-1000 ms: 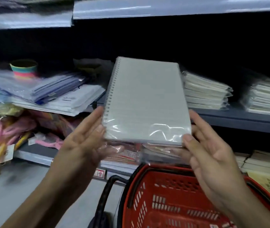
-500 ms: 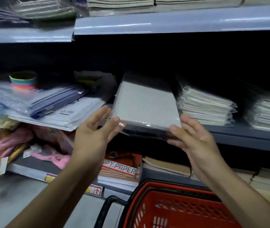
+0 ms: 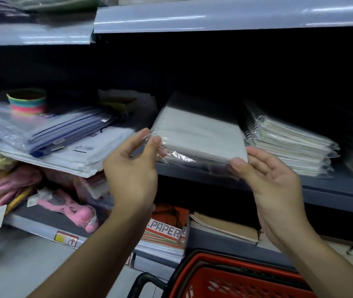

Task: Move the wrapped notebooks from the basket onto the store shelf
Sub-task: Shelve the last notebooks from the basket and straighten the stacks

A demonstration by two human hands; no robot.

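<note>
Notebook (image 3: pixel 199 134), wrapped, lies flat on the shelf (image 3: pixel 332 196), near edge overhanging the lip; long axis runs 12–6, spiral side at 9; stack (image 3: pixel 289 145) just beside it at 3. Left hand (image 3: pixel 132 171) pinches the wrap at the near-left corner, right hand (image 3: pixel 272 179) holds the near-right corner with thumb on top; hands apart, equally near. Judgement: push toward 12 seats it; basket (image 3: pixel 225 278) waits at 6.
</note>
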